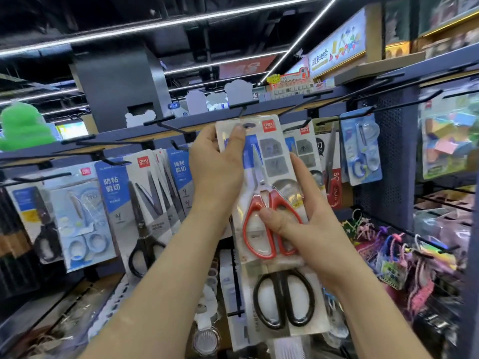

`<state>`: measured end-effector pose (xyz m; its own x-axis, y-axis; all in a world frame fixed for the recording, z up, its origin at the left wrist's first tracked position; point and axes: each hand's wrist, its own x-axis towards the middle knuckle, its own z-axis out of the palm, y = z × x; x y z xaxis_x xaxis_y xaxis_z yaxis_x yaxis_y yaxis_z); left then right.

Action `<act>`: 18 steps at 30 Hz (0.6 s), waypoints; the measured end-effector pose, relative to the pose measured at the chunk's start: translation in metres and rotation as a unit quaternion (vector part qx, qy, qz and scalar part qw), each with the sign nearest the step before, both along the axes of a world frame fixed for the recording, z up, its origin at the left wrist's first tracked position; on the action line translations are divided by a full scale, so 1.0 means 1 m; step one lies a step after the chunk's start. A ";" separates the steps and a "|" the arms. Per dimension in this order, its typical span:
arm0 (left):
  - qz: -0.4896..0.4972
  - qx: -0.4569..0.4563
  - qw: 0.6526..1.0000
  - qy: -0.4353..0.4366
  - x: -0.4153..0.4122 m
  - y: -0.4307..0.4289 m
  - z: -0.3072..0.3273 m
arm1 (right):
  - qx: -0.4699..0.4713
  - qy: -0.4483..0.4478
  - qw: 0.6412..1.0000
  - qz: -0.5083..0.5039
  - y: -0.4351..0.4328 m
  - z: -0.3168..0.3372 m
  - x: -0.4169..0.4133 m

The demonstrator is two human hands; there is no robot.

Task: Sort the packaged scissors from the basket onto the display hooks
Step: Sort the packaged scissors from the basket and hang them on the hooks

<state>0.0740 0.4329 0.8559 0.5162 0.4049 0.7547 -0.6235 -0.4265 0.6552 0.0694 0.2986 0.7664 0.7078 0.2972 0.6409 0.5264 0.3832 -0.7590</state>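
We find the packaged red-handled scissors [274,156] raised upright against the upper rail of the display rack [116,136], near the middle of the rail. Both hands grasp this pack. The left hand [215,164] clamps the pack's upper left edge, with the thumb [237,136] pressed on the front of the card. The right hand [298,211] wraps the lower right edge, with its thumb [272,216] laid across the red handles [255,229].

The hang hole [249,124] at the top of the card sits just below the front end of a black hook [243,106]. We cannot tell whether the hook passes through the hole.

Directly below the held pack we note a pack of black-handled scissors [283,299]. Its top edge is hidden behind the held pack and the right hand, so we cannot tell what supports it.

Toward the left end of the rack, a pack of black scissors with a blue label [140,203] hangs from a hook. Toward the right end, a blue-backed pack [360,149] hangs beside a perforated panel [388,156].
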 end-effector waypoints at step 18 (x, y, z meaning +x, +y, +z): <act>0.064 0.007 0.994 0.094 0.035 0.021 0.003 | -0.003 0.064 0.997 0.052 -0.004 -0.028 0.002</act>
